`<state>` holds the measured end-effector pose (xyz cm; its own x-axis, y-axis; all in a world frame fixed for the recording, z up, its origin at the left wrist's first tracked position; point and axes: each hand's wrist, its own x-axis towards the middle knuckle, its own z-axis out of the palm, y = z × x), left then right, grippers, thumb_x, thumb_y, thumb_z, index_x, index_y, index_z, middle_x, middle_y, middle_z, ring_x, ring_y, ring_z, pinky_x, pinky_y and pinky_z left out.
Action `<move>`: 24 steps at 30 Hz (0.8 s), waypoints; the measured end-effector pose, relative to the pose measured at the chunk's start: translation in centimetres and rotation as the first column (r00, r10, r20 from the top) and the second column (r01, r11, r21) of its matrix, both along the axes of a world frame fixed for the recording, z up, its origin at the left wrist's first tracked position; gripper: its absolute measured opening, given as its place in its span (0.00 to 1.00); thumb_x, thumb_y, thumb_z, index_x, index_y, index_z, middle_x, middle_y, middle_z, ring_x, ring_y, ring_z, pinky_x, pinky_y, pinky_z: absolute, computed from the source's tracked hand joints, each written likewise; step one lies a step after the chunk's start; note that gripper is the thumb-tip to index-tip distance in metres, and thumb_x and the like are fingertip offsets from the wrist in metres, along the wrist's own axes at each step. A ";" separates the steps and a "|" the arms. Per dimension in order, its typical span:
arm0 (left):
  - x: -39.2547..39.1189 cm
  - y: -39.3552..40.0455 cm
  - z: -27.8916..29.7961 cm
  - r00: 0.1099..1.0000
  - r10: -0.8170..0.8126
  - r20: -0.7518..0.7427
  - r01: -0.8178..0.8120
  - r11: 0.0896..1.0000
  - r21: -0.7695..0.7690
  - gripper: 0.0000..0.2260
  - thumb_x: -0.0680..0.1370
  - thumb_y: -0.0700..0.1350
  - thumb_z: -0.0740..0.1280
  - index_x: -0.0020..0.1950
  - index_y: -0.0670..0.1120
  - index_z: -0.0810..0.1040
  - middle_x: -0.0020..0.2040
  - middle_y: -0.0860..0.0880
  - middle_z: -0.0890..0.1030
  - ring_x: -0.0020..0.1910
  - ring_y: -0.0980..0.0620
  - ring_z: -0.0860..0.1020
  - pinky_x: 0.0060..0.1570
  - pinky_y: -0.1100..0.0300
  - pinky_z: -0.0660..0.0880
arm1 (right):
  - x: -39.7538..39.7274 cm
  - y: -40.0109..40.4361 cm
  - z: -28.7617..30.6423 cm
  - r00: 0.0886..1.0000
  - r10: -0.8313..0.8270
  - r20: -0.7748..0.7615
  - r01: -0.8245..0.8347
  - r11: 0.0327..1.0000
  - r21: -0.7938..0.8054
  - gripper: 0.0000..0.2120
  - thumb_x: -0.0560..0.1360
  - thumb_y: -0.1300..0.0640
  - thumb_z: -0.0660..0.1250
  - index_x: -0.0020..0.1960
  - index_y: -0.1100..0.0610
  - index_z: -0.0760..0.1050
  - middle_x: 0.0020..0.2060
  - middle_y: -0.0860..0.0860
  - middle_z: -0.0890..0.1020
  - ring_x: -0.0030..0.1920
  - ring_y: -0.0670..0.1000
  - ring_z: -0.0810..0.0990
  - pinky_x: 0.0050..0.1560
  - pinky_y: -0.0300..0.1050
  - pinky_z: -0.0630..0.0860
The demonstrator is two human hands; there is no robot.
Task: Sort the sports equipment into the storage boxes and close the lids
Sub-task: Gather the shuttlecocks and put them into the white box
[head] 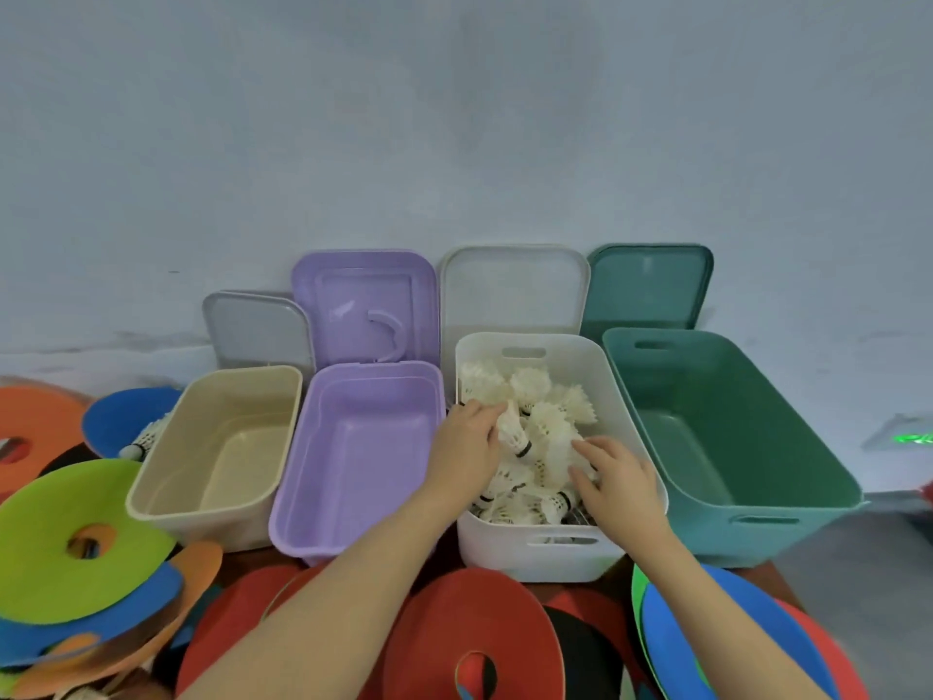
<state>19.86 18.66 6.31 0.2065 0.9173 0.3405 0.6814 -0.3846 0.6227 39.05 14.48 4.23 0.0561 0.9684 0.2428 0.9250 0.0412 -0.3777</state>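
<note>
A white storage box point(535, 553) holds a pile of white shuttlecocks point(535, 391). Both my hands reach into it. My left hand point(467, 442) grips one shuttlecock point(512, 429) at the left side of the pile. My right hand point(618, 477) lies on the shuttlecocks at the front right, fingers slightly bent and spread. Left of the white box stand a purple box point(353, 447) and a beige box point(222, 447), and on its right a green box point(732, 437); all three hold nothing. One more shuttlecock point(144, 439) lies on a blue disc at the far left.
Four lids lean against the wall behind the boxes: grey point(257, 330), purple point(363, 305), white point(515, 290), green point(649, 285). Flat foam discs with centre holes lie in front and to the left: lime green point(60, 548), red point(454, 623), blue point(707, 639), orange point(35, 421).
</note>
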 end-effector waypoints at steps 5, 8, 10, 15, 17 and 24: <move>-1.0 0.4 -1.3 0.911 0.039 -0.411 -0.083 0.993 -0.088 0.22 0.81 0.49 0.55 0.74 0.48 0.59 0.73 0.46 0.59 0.69 0.45 0.60 0.65 0.53 0.58 | -0.2 0.2 0.3 0.969 0.057 0.239 -0.012 0.982 -0.186 0.17 0.79 0.43 0.51 0.56 0.44 0.77 0.56 0.41 0.78 0.61 0.45 0.71 0.58 0.47 0.49; -1.7 0.5 -1.5 0.861 -0.003 -0.508 -0.100 0.979 -0.177 0.21 0.81 0.53 0.52 0.72 0.46 0.64 0.77 0.47 0.50 0.72 0.44 0.54 0.68 0.51 0.54 | -0.2 0.0 0.0 0.965 0.095 0.245 -0.020 0.956 -0.292 0.24 0.78 0.41 0.47 0.42 0.49 0.78 0.40 0.44 0.81 0.50 0.46 0.76 0.60 0.49 0.46; -1.9 0.4 -1.5 0.856 -0.024 -0.516 -0.088 0.977 -0.192 0.22 0.81 0.53 0.52 0.73 0.46 0.63 0.77 0.47 0.50 0.73 0.44 0.54 0.68 0.50 0.53 | -0.3 0.0 0.1 0.964 0.089 0.252 -0.025 0.969 -0.247 0.23 0.79 0.43 0.47 0.40 0.50 0.76 0.37 0.46 0.81 0.46 0.47 0.76 0.64 0.51 0.47; -2.8 -0.3 -0.8 0.889 -0.004 -0.458 -0.055 0.992 -0.115 0.22 0.81 0.53 0.53 0.75 0.49 0.59 0.76 0.47 0.55 0.72 0.45 0.58 0.68 0.52 0.55 | -1.3 -1.0 0.4 0.971 -0.001 0.241 -0.004 1.000 0.020 0.14 0.79 0.46 0.56 0.59 0.48 0.76 0.52 0.46 0.81 0.56 0.50 0.77 0.60 0.48 0.53; -3.6 -1.0 -0.2 0.895 0.007 -0.446 -0.046 0.996 -0.075 0.21 0.81 0.52 0.54 0.74 0.50 0.61 0.75 0.48 0.58 0.71 0.46 0.59 0.67 0.53 0.55 | -2.2 -1.1 -0.1 0.976 -0.005 0.217 -0.024 0.992 0.127 0.14 0.77 0.48 0.60 0.57 0.52 0.78 0.51 0.48 0.82 0.54 0.53 0.78 0.56 0.48 0.56; -10.2 -4.2 2.0 0.885 -0.002 -0.465 0.007 1.000 0.007 0.24 0.78 0.53 0.50 0.71 0.47 0.67 0.72 0.45 0.64 0.69 0.45 0.64 0.64 0.53 0.56 | -8.4 -2.9 1.2 0.991 0.110 0.076 -0.125 0.967 0.223 0.17 0.75 0.51 0.57 0.57 0.54 0.78 0.50 0.50 0.81 0.51 0.56 0.78 0.53 0.50 0.66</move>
